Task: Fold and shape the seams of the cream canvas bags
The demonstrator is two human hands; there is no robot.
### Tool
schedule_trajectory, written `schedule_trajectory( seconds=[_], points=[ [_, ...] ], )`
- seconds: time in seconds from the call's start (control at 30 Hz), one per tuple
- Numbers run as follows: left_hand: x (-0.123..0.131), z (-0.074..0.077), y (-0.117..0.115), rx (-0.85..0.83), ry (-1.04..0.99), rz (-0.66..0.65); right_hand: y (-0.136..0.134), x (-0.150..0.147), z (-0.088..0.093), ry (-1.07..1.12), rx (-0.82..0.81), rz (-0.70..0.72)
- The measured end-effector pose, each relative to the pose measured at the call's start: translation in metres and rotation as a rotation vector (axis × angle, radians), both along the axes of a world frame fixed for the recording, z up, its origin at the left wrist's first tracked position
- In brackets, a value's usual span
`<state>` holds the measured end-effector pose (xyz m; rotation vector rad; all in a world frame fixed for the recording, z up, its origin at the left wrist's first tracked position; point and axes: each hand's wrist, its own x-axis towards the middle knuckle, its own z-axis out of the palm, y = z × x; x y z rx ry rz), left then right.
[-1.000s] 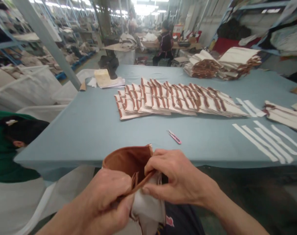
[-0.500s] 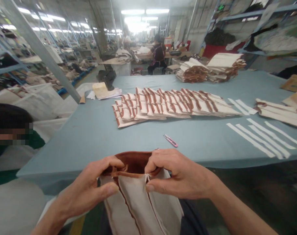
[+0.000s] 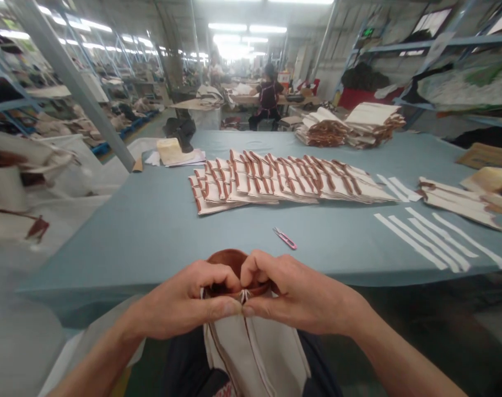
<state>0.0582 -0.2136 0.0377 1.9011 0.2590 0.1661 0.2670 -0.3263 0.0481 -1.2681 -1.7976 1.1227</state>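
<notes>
A cream fabric bag (image 3: 271,347) with a brown inside and brown rim hangs in front of my lap, its mouth upward. My left hand (image 3: 193,300) is closed on the rim, thumb outside and fingers inside the opening. Right beside it, my right hand (image 3: 296,295) pinches the same rim at a seam, where short pale ends stick up between the two thumbs. A dark seam line runs down the bag below them. On the table just beyond lie pink thread snips (image 3: 285,238), touched by neither hand.
Overlapping folded cream pieces with brown strips (image 3: 275,176) lie across the blue-covered table (image 3: 151,231). White strips (image 3: 424,242) are at the right, and stacked cream pieces (image 3: 370,121) at the back. A person (image 3: 269,96) sits in the distance.
My left hand has slid right along the rim until its thumb meets my right thumb at the seam. The person at the left edge has gone out of view.
</notes>
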Motion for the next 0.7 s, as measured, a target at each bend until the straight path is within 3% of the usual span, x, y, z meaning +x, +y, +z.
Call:
schedule_trajectory(
  seconds=[0.2,0.43,0.7],
  points=[
    [-0.005,-0.006,0.008,-0.104,0.000,-0.046,0.008,-0.006,-0.009,0.178,-0.075,0.060],
    [-0.006,0.002,-0.001,0.267,-0.013,0.061,0.016,-0.013,-0.016,0.205,-0.070,0.062],
    [-0.002,-0.009,-0.015,0.277,-0.090,0.220,0.014,-0.015,-0.019,0.222,-0.090,0.026]
  ],
)
